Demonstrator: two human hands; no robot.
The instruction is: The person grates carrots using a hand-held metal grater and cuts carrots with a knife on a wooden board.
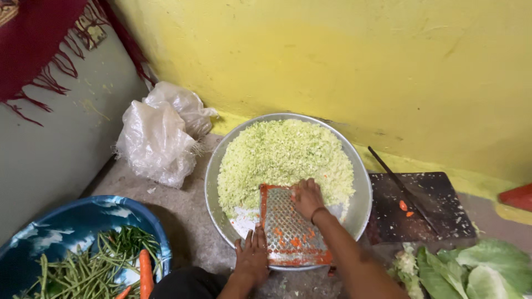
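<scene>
Sitting at far left, a blue tub [33, 232] holds green beans [100, 266] and a carrot [146, 271], with a plastic bag [158, 133] behind. The left hand [252, 257] lies flat, fingers spread, steadying the grater's [288, 227] lower edge. The grater leans in a steel tray [213, 177] of chopped cabbage [282, 152]. The right hand [307, 198] is closed at its top; what it holds is hidden. Rightward: a dark board [438, 205], knife [402, 185], cabbage leaves [476, 271].

A flat metal grater [291, 227] with an orange-stained frame leans tilted over the near rim of a wide steel basin [363, 205], carrot shreds clinging to its holes. The basin holds a heap of finely shredded cabbage [282, 152].
</scene>
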